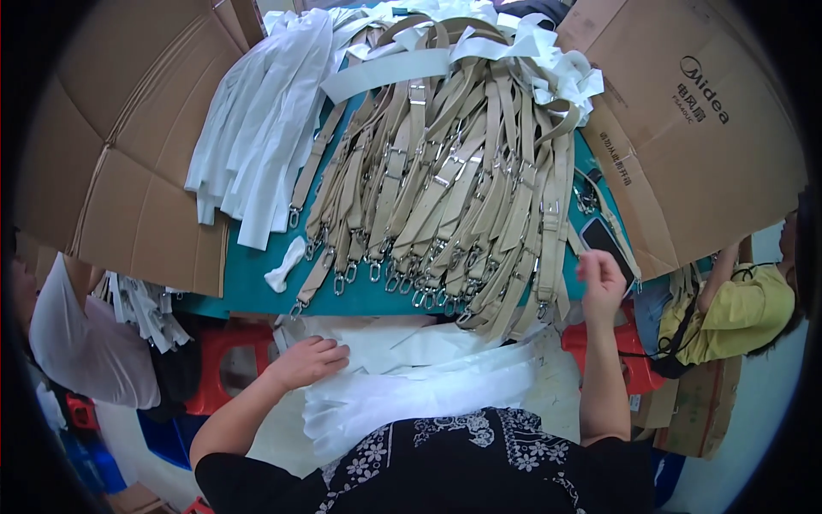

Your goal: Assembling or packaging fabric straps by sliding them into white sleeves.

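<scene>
The beige straps [445, 171] hide most of the teal table [248, 274] beneath them.

A: Wearing what, exactly?

B: Black top, short sleeves ending above the elbows. White floral print scattered over the chest part, little daisy-type blooms plus some lacy paisley swirls. Sleeves themselves plain black, no print.

A: Anything on the arms?

B: Bare forearms both sides. Left hand [310, 360] bare, no glove, no ring or watch visible. Same for right hand [602, 276], nothing on the wrist as far as visible.
</scene>
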### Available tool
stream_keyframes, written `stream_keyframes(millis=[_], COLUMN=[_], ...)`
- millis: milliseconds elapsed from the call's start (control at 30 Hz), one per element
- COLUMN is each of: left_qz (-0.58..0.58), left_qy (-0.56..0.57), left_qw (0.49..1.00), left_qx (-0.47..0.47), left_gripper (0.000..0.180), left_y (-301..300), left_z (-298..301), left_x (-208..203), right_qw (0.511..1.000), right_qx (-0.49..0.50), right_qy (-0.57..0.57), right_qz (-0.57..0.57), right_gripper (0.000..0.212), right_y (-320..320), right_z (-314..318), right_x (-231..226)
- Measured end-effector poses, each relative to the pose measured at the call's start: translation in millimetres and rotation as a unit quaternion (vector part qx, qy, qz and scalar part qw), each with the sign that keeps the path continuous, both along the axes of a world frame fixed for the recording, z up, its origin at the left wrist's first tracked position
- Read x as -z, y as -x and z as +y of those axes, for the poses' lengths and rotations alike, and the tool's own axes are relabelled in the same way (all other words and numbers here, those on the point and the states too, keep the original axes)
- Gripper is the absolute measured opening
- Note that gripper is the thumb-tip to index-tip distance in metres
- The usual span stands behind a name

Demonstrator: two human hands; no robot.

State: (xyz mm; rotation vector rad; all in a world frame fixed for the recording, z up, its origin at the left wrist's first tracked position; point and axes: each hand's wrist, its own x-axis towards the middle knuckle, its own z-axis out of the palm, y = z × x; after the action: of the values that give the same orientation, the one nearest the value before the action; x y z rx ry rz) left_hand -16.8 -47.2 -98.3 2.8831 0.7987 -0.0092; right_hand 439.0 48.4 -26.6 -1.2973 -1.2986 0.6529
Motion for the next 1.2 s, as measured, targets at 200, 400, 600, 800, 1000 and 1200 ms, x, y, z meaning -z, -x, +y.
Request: stream_keyframes(millis=[200,400,600,800,1000,1200], left_qz=[-0.014,-0.011,-0.211,-0.543,-0.608,-0.657], left_qy=[-0.009,0.074,0.288,0.411,0.511,0.573], left_qw=[0.999,0.997,0.903,0.609,0.499,0.396], left_qx=[0.041,0.006,-0.239,-0.406,-0.346,-0.288], left_gripper=[0.043,0.040,0.050,0.025,0.026,0.040], left_y=[0,3,-2,-19,-75,-110], left_z=[18,16,8,11,48,66], left_x=[7,-7,-53,-64,-65,-67], right_qw=[0.942,0.783,0.797,0.772,0.768,0.821], right_qx=[-0.135,-0.178,-0.175,-0.429,-0.374,-0.425], right_qy=[-0.087,0.144,0.080,0.305,0.256,0.300], right_qz=[-0.295,-0.579,-0.573,0.358,0.452,0.235], right_gripper=[0.016,0.037,0.037,0.020,0.016,0.021], right_y=[105,189,207,172,131,135], right_z=[76,142,169,115,58,13], right_x=[-58,-79,-41,-67,-51,-32])
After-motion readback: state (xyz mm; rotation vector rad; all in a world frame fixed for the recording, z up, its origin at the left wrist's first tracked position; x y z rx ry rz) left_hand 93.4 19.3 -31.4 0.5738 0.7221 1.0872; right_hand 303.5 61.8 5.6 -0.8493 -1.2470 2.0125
